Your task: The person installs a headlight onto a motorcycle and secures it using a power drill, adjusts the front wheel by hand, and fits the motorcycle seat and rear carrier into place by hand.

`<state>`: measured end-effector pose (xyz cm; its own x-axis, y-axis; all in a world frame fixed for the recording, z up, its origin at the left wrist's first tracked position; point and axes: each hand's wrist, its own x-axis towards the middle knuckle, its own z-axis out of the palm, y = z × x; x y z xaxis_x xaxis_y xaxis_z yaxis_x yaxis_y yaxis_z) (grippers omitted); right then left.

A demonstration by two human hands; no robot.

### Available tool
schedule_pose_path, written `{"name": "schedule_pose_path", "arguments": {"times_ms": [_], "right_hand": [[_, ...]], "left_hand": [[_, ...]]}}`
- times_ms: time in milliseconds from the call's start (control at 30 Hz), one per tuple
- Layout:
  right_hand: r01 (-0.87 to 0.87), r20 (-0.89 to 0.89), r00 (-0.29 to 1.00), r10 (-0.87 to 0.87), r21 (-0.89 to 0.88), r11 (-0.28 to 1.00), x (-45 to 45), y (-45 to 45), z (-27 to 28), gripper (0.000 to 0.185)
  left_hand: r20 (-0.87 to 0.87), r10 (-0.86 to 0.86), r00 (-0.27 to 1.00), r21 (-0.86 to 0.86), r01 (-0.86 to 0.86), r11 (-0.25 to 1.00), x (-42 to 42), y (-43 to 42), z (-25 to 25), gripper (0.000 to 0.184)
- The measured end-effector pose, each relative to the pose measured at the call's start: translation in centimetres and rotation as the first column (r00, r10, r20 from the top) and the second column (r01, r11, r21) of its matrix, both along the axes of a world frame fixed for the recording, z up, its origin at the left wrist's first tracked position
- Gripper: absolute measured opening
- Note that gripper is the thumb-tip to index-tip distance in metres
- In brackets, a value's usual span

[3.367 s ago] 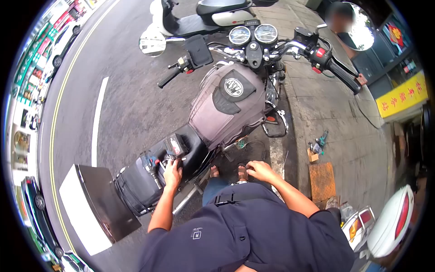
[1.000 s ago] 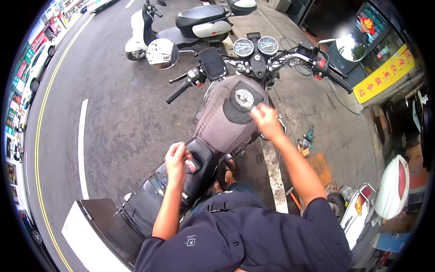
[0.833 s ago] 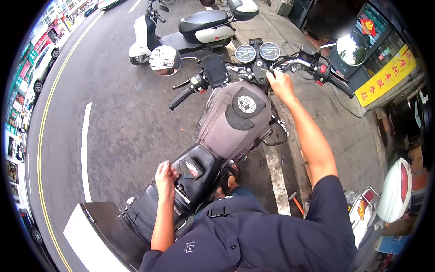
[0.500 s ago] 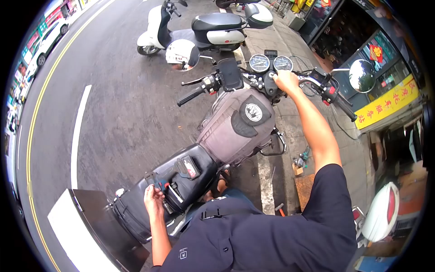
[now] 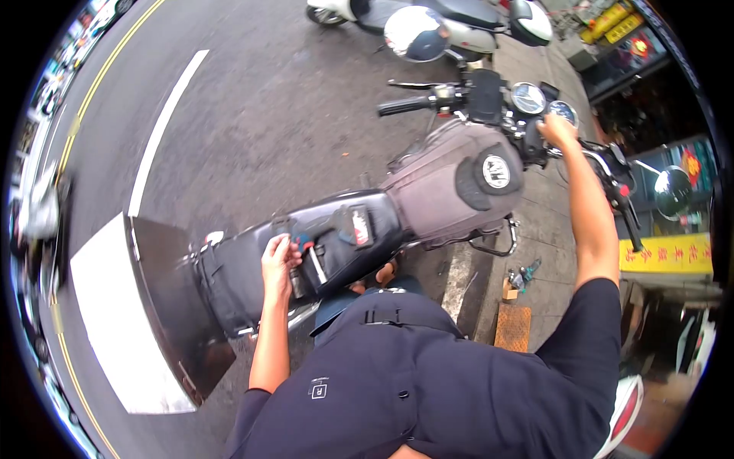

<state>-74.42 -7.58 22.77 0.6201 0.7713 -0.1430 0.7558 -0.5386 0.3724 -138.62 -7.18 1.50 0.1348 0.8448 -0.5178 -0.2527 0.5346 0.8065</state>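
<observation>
A motorcycle with a grey fabric tank cover [image 5: 447, 168] stands before me. My right hand [image 5: 558, 130] is closed at the middle of the handlebar, just below the round gauges [image 5: 527, 98], about where the ignition lock sits; whatever its fingers grip is hidden. Over the black seat [image 5: 375, 206] my left hand [image 5: 280, 258] is raised with thumb and fingers pinched together. Anything between them is too small to name. Beside that hand, on the seat, lie a tool with a blue and red end and a silver shaft [image 5: 316, 264], and a dark block with a red-and-white label [image 5: 355, 227].
A big box with a white lid [image 5: 126, 321] is mounted behind the seat. Ahead stands a white scooter [image 5: 462, 34]. On the pavement are a rusty plate [image 5: 513, 327] and a teal tool [image 5: 525, 274]. A yellow sign [image 5: 665, 253] fronts the shop; road traffic runs at left.
My view has shifted, so the motorcycle and both hands sit differently in it. My right hand stays by the gauges, my left over the seat. A blurred vehicle now shows at left.
</observation>
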Motion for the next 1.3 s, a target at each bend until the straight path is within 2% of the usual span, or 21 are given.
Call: {"name": "schedule_pose_path", "arguments": {"times_ms": [67, 133, 167, 200, 233, 267, 333, 367, 400, 433, 567, 667, 700, 733, 800, 833, 1033, 1167, 1200, 1267, 1300], "right_hand": [[0.093, -0.014, 0.996, -0.092, 0.140, 0.986, -2.8, -0.9, 1.4, 0.054], [-0.136, 0.132, 0.988, 0.077, 0.523, 0.841, -3.5, -2.9, 0.8, 0.047], [-0.268, 0.173, 0.963, 0.206, 0.682, 0.681, -5.2, -3.5, 0.8, 0.036], [-0.185, 0.050, 0.973, 0.224, 0.747, 0.638, -7.4, -4.1, 0.3, 0.030], [-0.133, -0.091, 0.934, 0.345, 0.808, 0.573, -11.5, -4.3, -0.4, 0.026], [-0.192, -0.117, 0.877, 0.466, 0.805, 0.562, -15.0, -4.3, -2.6, 0.025], [-0.353, -0.341, 0.676, 0.653, 0.627, 0.694, -22.4, -4.0, -7.8, 0.031], [-0.425, -0.485, 0.552, 0.678, 0.536, 0.729, -26.0, -3.8, -10.4, 0.035], [-0.508, -0.523, 0.519, 0.676, 0.447, 0.736, -29.8, -2.8, -11.3, 0.037], [-0.534, -0.550, 0.506, 0.665, 0.406, 0.742, -32.5, -1.8, -13.9, 0.040], [-0.559, -0.531, 0.377, 0.759, 0.522, 0.644, -40.0, 1.1, -20.3, 0.044], [-0.682, -0.420, 0.296, 0.858, 0.536, 0.498, -42.6, 2.3, -23.1, 0.044], [-0.722, -0.423, 0.328, 0.845, 0.465, 0.513, -43.1, 2.6, -23.7, 0.041], [-0.759, -0.418, 0.357, 0.835, 0.392, 0.520, -43.7, 3.0, -24.2, 0.039], [-0.766, -0.372, 0.432, 0.822, 0.329, 0.552, -44.8, 3.6, -25.2, 0.032], [-0.775, -0.372, 0.438, 0.818, 0.305, 0.554, -45.2, 3.8, -25.2, 0.032], [-0.838, -0.425, 0.372, 0.826, 0.229, 0.495, -44.6, 5.0, -24.3, 0.047], [-0.781, -0.459, 0.410, 0.788, 0.269, 0.563, -42.4, 2.2, -22.4, 0.045], [-0.728, -0.532, 0.447, 0.719, 0.252, 0.638, -41.6, 1.2, -20.6, 0.045], [-0.617, -0.628, 0.486, 0.608, 0.247, 0.747, -39.5, -1.0, -18.9, 0.046], [-0.564, -0.644, 0.528, 0.554, 0.223, 0.795, -38.5, -2.7, -18.3, 0.047]], "left_hand": [[-0.109, -0.011, 0.994, 0.091, 0.021, 0.996, -1.1, -0.2, -0.2, 0.018], [-0.191, -0.003, 0.982, 0.101, 0.023, 0.995, -2.8, -0.4, -1.0, 0.023], [-0.432, -0.038, 0.901, 0.205, 0.139, 0.969, -3.4, -0.6, -1.1, 0.029], [-0.648, -0.039, 0.761, 0.272, 0.278, 0.921, -3.8, -0.7, -1.1, 0.035], [-0.749, -0.069, 0.659, 0.224, 0.349, 0.910, -4.2, -0.9, -1.3, 0.049], [-0.838, -0.137, 0.528, 0.112, 0.413, 0.904, -4.1, -0.9, -0.9, 0.062], [-0.884, -0.191, 0.426, 0.052, 0.495, 0.867, -3.2, -1.3, -1.3, 0.077], [-0.904, -0.212, 0.372, 0.008, 0.509, 0.861, -2.7, -1.4, -2.2, 0.087], [-0.940, -0.149, 0.308, 0.032, 0.514, 0.857, -2.1, -1.7, -2.8, 0.090], [-0.932, -0.161, 0.325, 0.028, 0.506, 0.862, -2.0, -1.6, -3.2, 0.091], [-0.915, -0.205, 0.348, 0.000, 0.508, 0.862, -2.1, -0.2, -4.1, 0.095], [-0.916, -0.192, 0.352, 0.013, 0.505, 0.863, -2.3, -0.4, -4.0, 0.097], [-0.898, -0.174, 0.403, 0.053, 0.493, 0.869, -2.6, -0.4, -3.9, 0.099], [-0.913, -0.034, 0.406, 0.202, 0.524, 0.828, -3.6, -0.6, -5.7, 0.092], [-0.668, -0.233, 0.707, 0.042, 0.348, 0.937, -4.4, -0.4, -5.1, 0.081], [-0.585, -0.114, 0.803, 0.185, 0.269, 0.945, -4.4, -0.7, -5.5, 0.071], [-0.488, -0.075, 0.870, 0.199, 0.195, 0.961, -4.9, -0.6, -6.8, 0.052], [-0.322, 0.018, 0.947, 0.183, 0.044, 0.982, -5.1, -0.5, -7.3, 0.036], [-0.304, 0.030, 0.952, 0.175, 0.025, 0.984, -5.0, -0.5, -7.5, 0.036], [-0.425, -0.008, 0.905, 0.177, 0.091, 0.980, -4.5, -0.7, -7.3, 0.036], [-0.550, -0.072, 0.832, 0.163, 0.191, 0.968, -4.2, -0.9, -7.1, 0.047]]}}
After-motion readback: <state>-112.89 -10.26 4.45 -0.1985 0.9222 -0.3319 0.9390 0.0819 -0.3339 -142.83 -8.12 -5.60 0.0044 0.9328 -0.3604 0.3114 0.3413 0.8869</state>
